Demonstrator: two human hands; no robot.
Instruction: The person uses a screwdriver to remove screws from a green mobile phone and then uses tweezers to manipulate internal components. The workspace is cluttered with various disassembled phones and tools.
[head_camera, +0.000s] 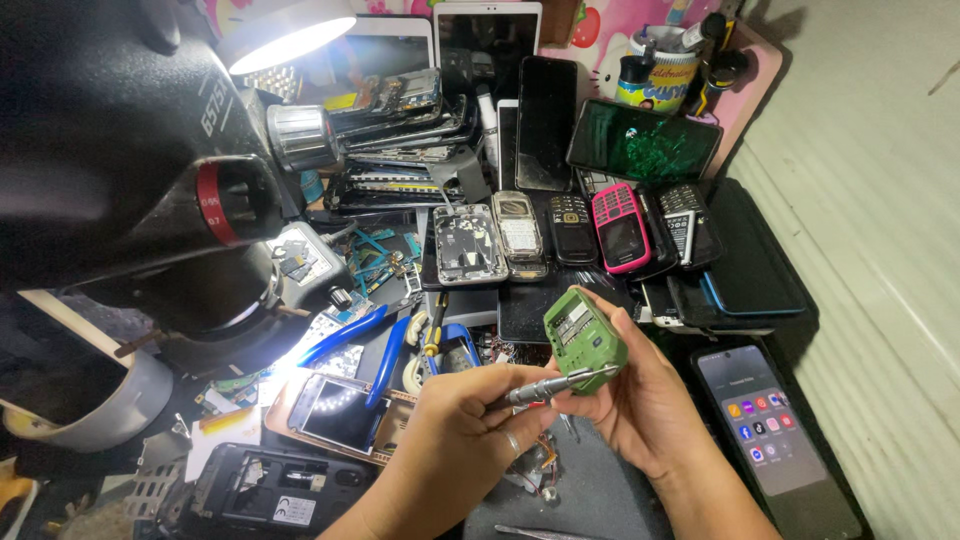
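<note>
Gripping a small green plastic phone housing (585, 338) above the cluttered bench (600, 490), right hand (640, 400) clenched round its lower edge | left hand (465, 430) clasping a slim silver metal screwdriver (560, 383), tip against the housing | black microscope (130, 180) at left | lit black smartphone (775, 440) at right

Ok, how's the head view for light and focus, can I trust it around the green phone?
Head view: lamp blown out at top left; green phone shell and screwdriver sharp and evenly lit; microscope close, dark and soft; edges bend from wide-angle distortion.
</note>
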